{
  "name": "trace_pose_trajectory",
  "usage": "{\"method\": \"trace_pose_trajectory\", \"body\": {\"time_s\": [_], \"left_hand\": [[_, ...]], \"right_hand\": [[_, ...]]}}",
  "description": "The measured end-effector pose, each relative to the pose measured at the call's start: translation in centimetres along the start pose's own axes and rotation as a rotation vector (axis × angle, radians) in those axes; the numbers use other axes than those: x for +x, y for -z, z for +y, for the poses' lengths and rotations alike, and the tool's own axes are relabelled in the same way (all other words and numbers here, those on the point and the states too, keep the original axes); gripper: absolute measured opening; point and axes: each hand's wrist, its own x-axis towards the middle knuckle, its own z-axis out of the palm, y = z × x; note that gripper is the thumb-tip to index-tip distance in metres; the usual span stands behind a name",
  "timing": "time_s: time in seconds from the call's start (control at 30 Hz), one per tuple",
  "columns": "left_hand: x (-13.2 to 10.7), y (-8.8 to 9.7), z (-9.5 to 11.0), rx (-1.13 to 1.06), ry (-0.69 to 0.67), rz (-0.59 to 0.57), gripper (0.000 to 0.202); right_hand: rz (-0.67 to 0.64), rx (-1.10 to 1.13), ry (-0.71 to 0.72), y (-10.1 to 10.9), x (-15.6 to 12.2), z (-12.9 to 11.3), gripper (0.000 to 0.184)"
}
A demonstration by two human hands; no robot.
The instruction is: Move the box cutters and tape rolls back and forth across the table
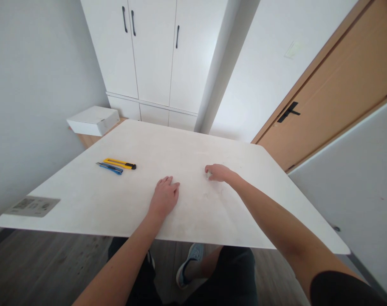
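My left hand (165, 196) lies palm down on the white table (155, 144), its fingers stretched out and the thumb slightly apart, holding nothing. Farther right, my right hand (219, 172) is closed around a small whitish thing (208, 174) at the tabletop. Only a bit of that thing shows between the fingers, too little to name its kind. Left of both hands, a yellow utility knife (118, 163) and a blue utility knife (110, 168) lie side by side, apart from my hands.
A printed label (34, 206) is stuck near the table's front left corner. Beyond the left edge a white box (93, 119) sits on a wooden surface. White cabinets (155, 55) stand behind the table, and a wooden door (333, 85) is at right.
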Motion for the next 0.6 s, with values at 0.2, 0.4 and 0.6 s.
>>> {"method": "trace_pose_trajectory", "body": {"time_s": [0.2,0.4,0.6], "left_hand": [[0.0,-0.1,0.0,-0.004,0.000,-0.004,0.033],[-0.1,0.0,0.1,0.009,-0.002,0.001,0.034],[-0.1,-0.1,-0.1,0.001,-0.012,-0.001,0.036]], "right_hand": [[0.031,0.020,-0.006,-0.4,0.3,0.2,0.046],[0.031,-0.004,-0.006,-0.4,0.2,-0.1,0.046],[0.077,-0.021,-0.004,-1.3,0.1,0.2,0.044]]}}
